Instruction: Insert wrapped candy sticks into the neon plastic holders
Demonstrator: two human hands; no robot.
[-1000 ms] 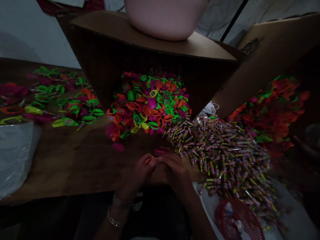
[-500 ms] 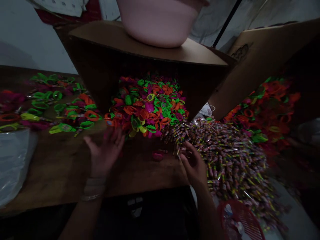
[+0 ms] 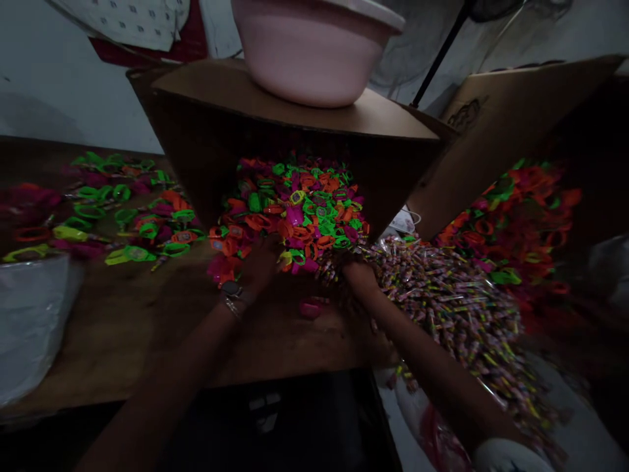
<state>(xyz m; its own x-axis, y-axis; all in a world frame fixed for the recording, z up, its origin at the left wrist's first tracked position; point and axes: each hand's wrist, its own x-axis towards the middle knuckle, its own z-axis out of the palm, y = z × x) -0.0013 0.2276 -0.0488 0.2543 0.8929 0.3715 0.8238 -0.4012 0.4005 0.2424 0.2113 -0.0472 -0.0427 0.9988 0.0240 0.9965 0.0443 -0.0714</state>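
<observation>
My left hand (image 3: 264,261) reaches into the front of a heap of bright plastic toy watches (image 3: 322,206), coloured green, orange, pink and yellow. Its fingers are dark and partly lost among the watches, so their grip is unclear. My right hand (image 3: 361,276) is at the left end of a big pile of small wrapped candy sticks (image 3: 452,295), fingers pointing down into them and hidden. Between my hands, nearer the table edge, lies a single pink toy watch (image 3: 310,308) with what looks like a candy stick beside it.
A cardboard box (image 3: 295,121) lies on its side around the watch heap, with a pink basin (image 3: 314,59) on top. More watches (image 3: 132,223) are spread at left near a clear plastic bag (image 3: 37,321). Another watch heap (image 3: 515,223) and a red basket (image 3: 439,436) are at right.
My left hand, spread open above the table before, has moved forward and right into the watches. My right hand has moved forward and dipped into the candy sticks.
</observation>
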